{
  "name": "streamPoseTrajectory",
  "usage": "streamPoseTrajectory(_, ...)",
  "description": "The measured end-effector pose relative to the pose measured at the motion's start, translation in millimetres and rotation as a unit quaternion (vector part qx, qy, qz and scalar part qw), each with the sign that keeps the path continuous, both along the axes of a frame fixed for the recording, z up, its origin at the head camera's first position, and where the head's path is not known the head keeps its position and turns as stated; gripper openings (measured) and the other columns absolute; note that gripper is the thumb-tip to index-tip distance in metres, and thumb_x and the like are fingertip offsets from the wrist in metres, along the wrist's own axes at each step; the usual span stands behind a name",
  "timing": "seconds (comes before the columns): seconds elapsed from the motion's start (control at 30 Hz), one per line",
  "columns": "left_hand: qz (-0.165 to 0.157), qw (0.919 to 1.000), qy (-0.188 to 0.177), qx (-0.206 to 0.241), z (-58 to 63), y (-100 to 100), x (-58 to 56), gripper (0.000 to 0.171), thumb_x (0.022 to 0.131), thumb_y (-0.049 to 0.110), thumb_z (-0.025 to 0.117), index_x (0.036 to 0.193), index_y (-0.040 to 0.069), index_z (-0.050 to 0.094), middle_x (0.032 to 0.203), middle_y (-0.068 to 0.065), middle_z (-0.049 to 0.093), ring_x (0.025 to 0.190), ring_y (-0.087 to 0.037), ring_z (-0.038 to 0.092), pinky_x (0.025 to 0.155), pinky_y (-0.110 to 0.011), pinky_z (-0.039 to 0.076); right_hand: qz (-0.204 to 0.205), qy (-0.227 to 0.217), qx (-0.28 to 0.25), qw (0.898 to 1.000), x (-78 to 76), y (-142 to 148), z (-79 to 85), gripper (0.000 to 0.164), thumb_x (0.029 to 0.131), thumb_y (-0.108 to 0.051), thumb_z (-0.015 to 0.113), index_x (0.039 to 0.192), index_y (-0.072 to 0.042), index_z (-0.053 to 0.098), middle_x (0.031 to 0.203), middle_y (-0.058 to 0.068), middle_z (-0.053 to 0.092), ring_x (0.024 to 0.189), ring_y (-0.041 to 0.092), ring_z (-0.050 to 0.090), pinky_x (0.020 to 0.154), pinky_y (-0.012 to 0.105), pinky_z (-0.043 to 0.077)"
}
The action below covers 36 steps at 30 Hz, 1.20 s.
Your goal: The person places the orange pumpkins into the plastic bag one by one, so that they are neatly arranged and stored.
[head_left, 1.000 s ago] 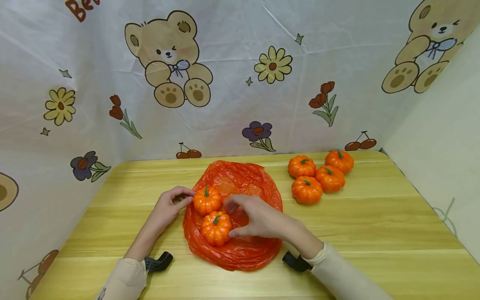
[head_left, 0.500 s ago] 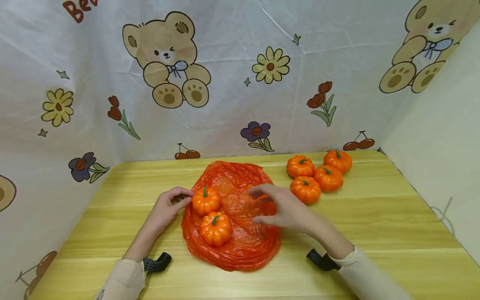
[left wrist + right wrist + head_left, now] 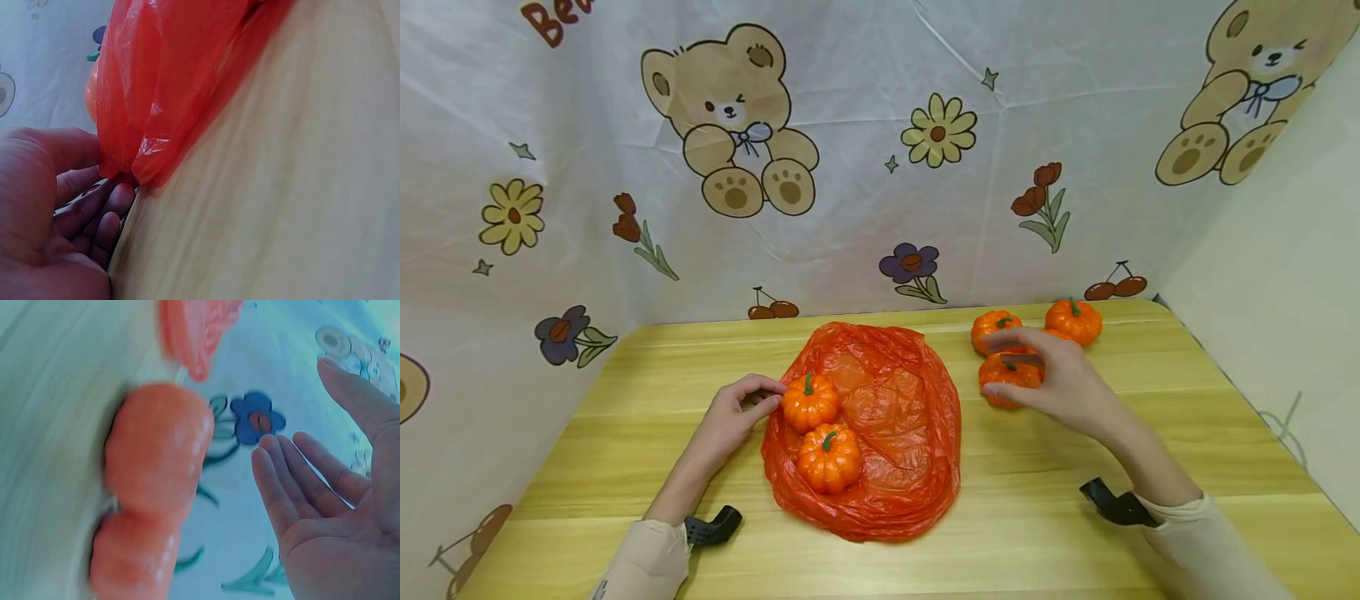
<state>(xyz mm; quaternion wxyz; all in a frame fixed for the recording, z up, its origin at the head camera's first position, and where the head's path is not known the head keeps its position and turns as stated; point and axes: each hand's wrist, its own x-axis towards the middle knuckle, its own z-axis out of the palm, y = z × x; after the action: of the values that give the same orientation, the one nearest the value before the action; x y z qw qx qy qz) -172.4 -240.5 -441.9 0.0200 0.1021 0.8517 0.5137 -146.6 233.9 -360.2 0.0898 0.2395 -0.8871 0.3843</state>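
Note:
A crinkled red plastic bag (image 3: 895, 400) lies spread on the table, with one small orange pumpkin (image 3: 810, 402) and another pumpkin (image 3: 830, 458) on its left part. My left hand (image 3: 741, 412) pinches the bag's left edge; in the left wrist view the red film (image 3: 156, 94) gathers at the fingertips. My right hand (image 3: 1056, 379) hovers over the pumpkin group at the back right, fingers spread and holding nothing. Its fingers overlap the front pumpkin (image 3: 1009, 385) in the head view. The right wrist view shows a pumpkin (image 3: 156, 450) apart from the relaxed fingers.
Beside the front pumpkin stand a back-left pumpkin (image 3: 992, 329) and a back-right pumpkin (image 3: 1078, 321); another is mostly hidden behind my right hand. The wooden table (image 3: 1000, 533) meets a bear-printed cloth (image 3: 850, 225) at the back and a white wall (image 3: 1285, 275) at right.
My right hand has moved from beside the two pumpkins on the bag, rightward across the bag, to over the pumpkin group. My left hand has stayed at the bag's edge.

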Motion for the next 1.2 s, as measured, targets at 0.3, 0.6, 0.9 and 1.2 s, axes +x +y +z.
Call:
streamPoseTrajectory(0.3,0.0,1.0,0.004,-0.004,-0.5,-1,0.7,0.017,0.104,0.019,0.068,0.116,0.009,0.075,0.115,-0.009,0.071,0.098,-0.019,0.061,0.084,-0.022,0.051,-0.064,-0.007,0.001,0.998,4.5,37,2.6,0.049,0.089,-0.024,0.088,0.132,-0.013,0.066,0.13,0.011,0.069,0.116,0.037,0.071,0.095,0.007,0.048)
streamPoseTrajectory(0.6,-0.002,1.0,0.005,-0.004,-0.6,-1,-0.2,0.016,0.104,0.018,0.069,0.116,0.011,0.075,0.115,-0.007,0.071,0.098,-0.019,0.061,0.084,-0.022,0.051,-0.117,0.006,-0.011,0.993,-1.7,63,-1.5,0.049,0.091,-0.021,0.086,0.132,-0.002,0.065,0.129,0.017,0.069,0.116,0.042,0.066,0.091,-0.001,0.041)
streamPoseTrajectory(0.9,-0.004,1.0,0.007,0.0,0.0,0,-0.2,0.016,0.104,0.018,0.069,0.116,0.011,0.076,0.114,-0.006,0.071,0.098,-0.019,0.062,0.083,-0.022,0.051,-0.156,0.009,0.005,0.988,-7.6,75,-11.4,0.051,0.09,-0.022,0.086,0.13,0.0,0.065,0.129,0.02,0.069,0.113,0.043,0.068,0.085,-0.001,0.044)
streamPoseTrajectory(1.2,-0.002,1.0,0.006,-0.006,0.2,0,-0.1,0.016,0.104,0.019,0.069,0.116,0.011,0.076,0.114,-0.007,0.071,0.097,-0.018,0.061,0.084,-0.021,0.051,-0.166,-0.009,0.0,0.986,-14.6,84,-30.1,0.051,0.089,-0.02,0.087,0.13,0.002,0.066,0.127,0.024,0.069,0.113,0.045,0.067,0.083,0.001,0.047)
